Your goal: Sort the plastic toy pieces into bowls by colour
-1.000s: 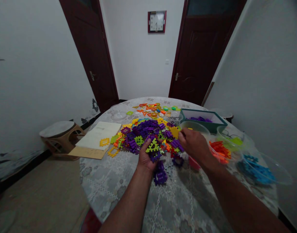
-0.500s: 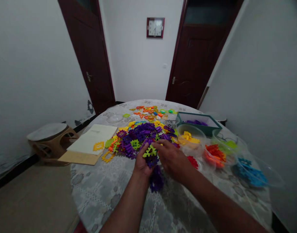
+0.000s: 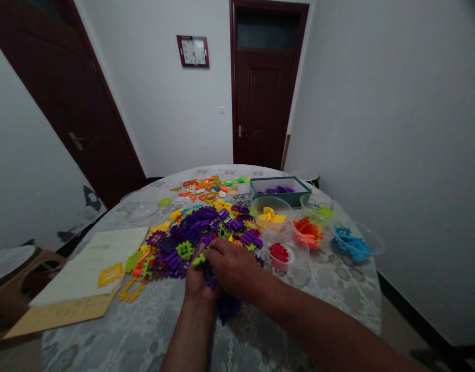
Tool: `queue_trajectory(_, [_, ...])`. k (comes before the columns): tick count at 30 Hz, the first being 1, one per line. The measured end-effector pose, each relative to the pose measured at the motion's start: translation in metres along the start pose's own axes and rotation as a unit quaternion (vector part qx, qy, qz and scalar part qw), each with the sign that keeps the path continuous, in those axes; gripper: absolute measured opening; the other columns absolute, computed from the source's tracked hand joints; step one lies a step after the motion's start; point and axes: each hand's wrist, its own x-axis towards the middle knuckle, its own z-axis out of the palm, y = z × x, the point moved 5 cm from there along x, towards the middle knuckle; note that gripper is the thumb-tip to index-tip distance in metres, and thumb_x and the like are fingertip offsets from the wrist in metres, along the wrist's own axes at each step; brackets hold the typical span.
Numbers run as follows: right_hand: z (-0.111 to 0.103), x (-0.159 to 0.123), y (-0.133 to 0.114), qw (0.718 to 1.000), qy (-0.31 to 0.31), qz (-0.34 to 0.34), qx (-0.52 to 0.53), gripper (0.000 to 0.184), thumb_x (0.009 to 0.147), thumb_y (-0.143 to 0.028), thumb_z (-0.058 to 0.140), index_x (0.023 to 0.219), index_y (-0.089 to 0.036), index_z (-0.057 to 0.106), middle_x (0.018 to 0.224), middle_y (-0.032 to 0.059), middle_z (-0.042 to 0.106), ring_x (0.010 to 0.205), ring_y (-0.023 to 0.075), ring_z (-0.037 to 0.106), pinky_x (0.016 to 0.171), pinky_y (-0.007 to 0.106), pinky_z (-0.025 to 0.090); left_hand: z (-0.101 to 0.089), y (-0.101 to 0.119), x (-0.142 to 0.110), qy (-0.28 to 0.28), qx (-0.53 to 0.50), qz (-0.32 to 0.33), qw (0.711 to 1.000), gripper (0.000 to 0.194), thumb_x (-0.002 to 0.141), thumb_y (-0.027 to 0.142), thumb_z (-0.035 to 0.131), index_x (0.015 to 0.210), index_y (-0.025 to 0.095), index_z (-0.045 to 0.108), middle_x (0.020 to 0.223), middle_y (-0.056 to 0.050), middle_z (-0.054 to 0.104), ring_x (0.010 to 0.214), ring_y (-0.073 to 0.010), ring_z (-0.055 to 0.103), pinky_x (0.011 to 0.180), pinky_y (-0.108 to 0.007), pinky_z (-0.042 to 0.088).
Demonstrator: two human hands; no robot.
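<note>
My left hand [image 3: 198,284] is closed around interlocking plastic pieces near the front of the table. A lime-green toothed building piece [image 3: 199,260] shows at its thumb, with dark purple pieces just below. My right hand [image 3: 234,268] bends over from the right, its fingertips pinched on the same group and hiding part of it. Under my right hand a purple piece [image 3: 228,309] shows, blurred. Right beyond both hands lies a big heap of purple pieces [image 3: 193,227] mixed with green, yellow and red ones, including a green square piece [image 3: 185,250].
Clear bowls of yellow [image 3: 272,218], orange [image 3: 307,232], red [image 3: 279,254] and blue pieces [image 3: 351,245] stand to the right. A green box [image 3: 280,196] holds purple pieces. Paper sheets [image 3: 88,268] with a yellow piece [image 3: 110,275] lie left. Orange pieces [image 3: 202,188] are scattered behind.
My view has swung to the right, so the table's contents appear further left. The green piece, seen broad before, is now turned nearly edge-on, and my right hand covers more of the pieces.
</note>
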Motion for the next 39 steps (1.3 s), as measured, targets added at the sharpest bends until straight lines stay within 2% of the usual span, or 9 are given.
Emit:
queue_trajectory(4, [-0.007,0.000,0.010,0.997,0.067,0.018,0.045,0.022,0.103,-0.017,0.049,0.119,-0.019,0.065,0.112,0.0078,0.071,0.103,0.0203,0.065,0.091,0.031,0.053,-0.003,0.002,0.001,0.046,-0.003,0.043,0.998,0.022,0.095,0.011,0.053,0.100,0.014,0.074,0.077,-0.005,0.076,0.071,-0.0179,0.075,0.074,-0.027,0.062])
queue_trajectory(9, [-0.050,-0.027,0.046,0.974,0.179,0.071,0.117,0.024,0.103,-0.022,0.049,0.117,-0.020,0.068,0.109,0.0078,0.075,0.099,0.0198,0.070,0.092,0.034,0.054,0.005,-0.002,-0.008,0.032,0.018,0.050,0.998,0.019,0.094,0.019,0.061,0.108,0.015,0.073,0.096,-0.011,0.080,0.086,-0.0252,0.078,0.086,-0.047,0.064])
queue_trajectory(17, [-0.142,-0.100,0.220,0.935,0.196,0.206,-0.211,0.030,0.096,-0.035,0.053,0.111,-0.020,0.075,0.105,0.0181,0.076,0.087,0.0285,0.071,0.073,0.040,0.049,-0.009,-0.003,-0.004,0.052,0.020,0.064,0.996,0.016,0.089,0.028,0.073,0.096,0.014,0.071,0.085,-0.012,0.079,0.082,-0.0285,0.079,0.084,-0.053,0.064])
queue_trajectory(20, [-0.154,-0.125,0.289,0.920,0.155,0.245,-0.264,0.031,0.094,-0.033,0.048,0.097,-0.020,0.077,0.089,0.0200,0.073,0.070,0.0296,0.068,0.061,0.044,0.041,-0.010,-0.004,-0.003,0.030,0.010,0.062,0.998,0.016,0.087,0.027,0.075,0.095,0.014,0.071,0.084,-0.010,0.079,0.083,-0.0275,0.079,0.085,-0.050,0.064])
queue_trajectory(23, [-0.154,-0.139,0.314,0.911,0.158,0.269,-0.269,0.026,0.089,-0.034,0.052,0.089,-0.022,0.075,0.081,0.0197,0.069,0.064,0.0311,0.066,0.057,0.046,0.040,-0.009,-0.004,-0.003,0.022,0.007,0.064,0.998,0.017,0.086,0.027,0.076,0.097,0.015,0.071,0.086,-0.010,0.079,0.084,-0.0277,0.079,0.086,-0.050,0.064])
queue_trajectory(26, [-0.140,-0.129,0.274,0.922,0.173,0.244,-0.247,0.026,0.092,-0.033,0.051,0.099,-0.021,0.073,0.098,0.0239,0.072,0.085,0.0364,0.071,0.066,0.049,0.048,-0.009,-0.004,-0.003,0.026,0.007,0.068,0.997,0.018,0.087,0.027,0.076,0.099,0.016,0.071,0.085,-0.009,0.079,0.082,-0.0267,0.079,0.086,-0.050,0.064])
queue_trajectory(30, [-0.097,-0.101,0.150,0.979,0.147,0.117,-0.076,0.028,0.098,-0.030,0.051,0.119,-0.023,0.067,0.118,0.0159,0.072,0.097,0.0280,0.073,0.084,0.046,0.060,-0.008,-0.005,-0.003,0.026,0.015,0.062,0.998,0.018,0.087,0.028,0.075,0.100,0.016,0.070,0.088,-0.010,0.080,0.086,-0.0275,0.079,0.087,-0.050,0.063])
queue_trajectory(34, [-0.042,-0.081,0.036,0.996,0.069,-0.006,0.052,0.033,0.101,-0.022,0.051,0.132,-0.025,0.062,0.139,0.0126,0.063,0.125,0.0248,0.064,0.103,0.045,0.057,-0.005,-0.008,-0.005,0.024,0.042,0.046,0.998,0.022,0.090,0.032,0.070,0.104,0.014,0.071,0.088,-0.012,0.080,0.080,-0.0272,0.078,0.080,-0.046,0.065])
queue_trajectory(39, [-0.001,-0.061,-0.003,0.999,0.026,-0.010,0.024,0.032,0.098,-0.013,0.053,0.125,-0.019,0.069,0.139,0.0154,0.064,0.126,0.0281,0.064,0.103,0.044,0.058,-0.001,-0.011,-0.006,0.000,0.055,0.004,0.998,0.027,0.094,0.034,0.065,0.106,0.011,0.073,0.085,-0.012,0.079,0.071,-0.0239,0.077,0.077,-0.041,0.064])
